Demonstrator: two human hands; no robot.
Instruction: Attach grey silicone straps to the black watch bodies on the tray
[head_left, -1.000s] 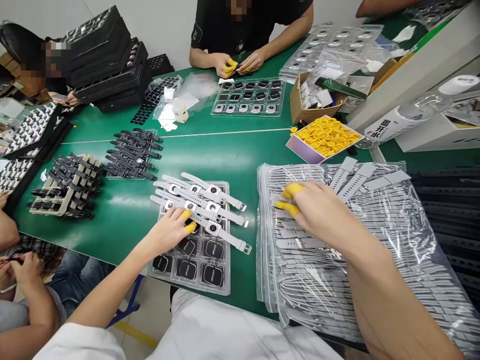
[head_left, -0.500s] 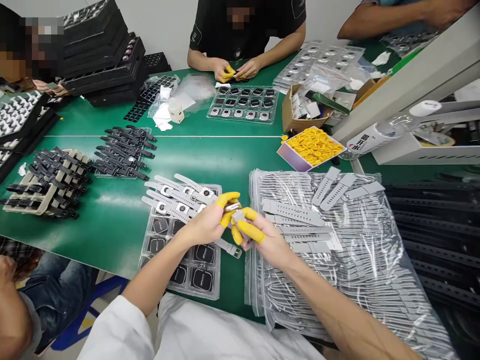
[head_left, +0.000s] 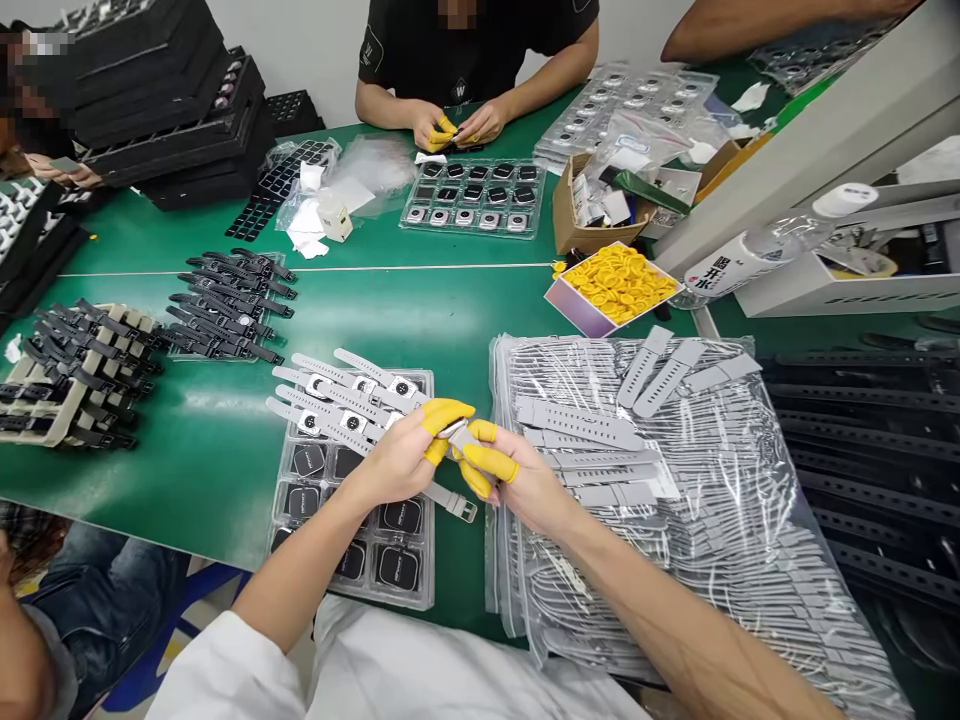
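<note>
My left hand point(head_left: 399, 456), with yellow finger cots on its fingertips, pinches a silver watch case point(head_left: 454, 428). A short grey watch strap point(head_left: 463, 441) is gripped by my right hand point(head_left: 531, 488), also in yellow cots, and its end meets the side of the case. Fingers cover much of both parts. Below my left hand lies a clear tray point(head_left: 429, 590) of square black-faced watches point(head_left: 397, 568). Several white watches with grey straps point(head_left: 352, 421) lie across its far part. A strap end with a buckle point(head_left: 454, 501) sticks out below my hands.
A clear bag point(head_left: 720, 480) of grey straps lies at right, with loose straps on top. Beyond it stand a box of yellow finger cots point(head_left: 616, 290) and a water bottle point(head_left: 780, 250). Black-strapped watches point(head_left: 229, 305) lie at left. A co-worker's hands point(head_left: 457, 128) work opposite.
My hands have drawn closer together, and the strap end now meets the watch case, which has turned a little. The whole view has shifted slightly.
</note>
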